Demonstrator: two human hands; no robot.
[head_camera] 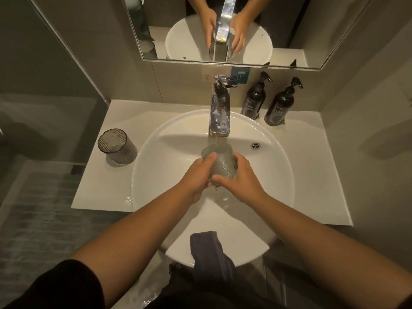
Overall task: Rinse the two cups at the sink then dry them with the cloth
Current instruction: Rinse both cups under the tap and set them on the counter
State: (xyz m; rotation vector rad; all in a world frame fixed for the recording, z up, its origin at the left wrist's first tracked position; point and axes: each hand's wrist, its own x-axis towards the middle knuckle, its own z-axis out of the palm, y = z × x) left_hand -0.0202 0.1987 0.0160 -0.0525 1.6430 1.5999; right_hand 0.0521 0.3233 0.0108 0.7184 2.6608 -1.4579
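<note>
Both hands, left (196,175) and right (239,181), wrap a wet cup (221,162) under the running tap (219,112); slick sides could let it slip into the sink (169,152).

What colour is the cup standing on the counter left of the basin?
Smoky translucent grey with fine vertical ribbing, seen in the head view: cup.

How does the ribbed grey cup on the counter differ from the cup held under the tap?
The ribbed grey translucent cup on the counter stands upright and untouched left of the white basin; the grey translucent cup under the tap is tilted, gripped by the left hand and right hand. Water runs over the held one only. Both look alike in colour and material.
</note>
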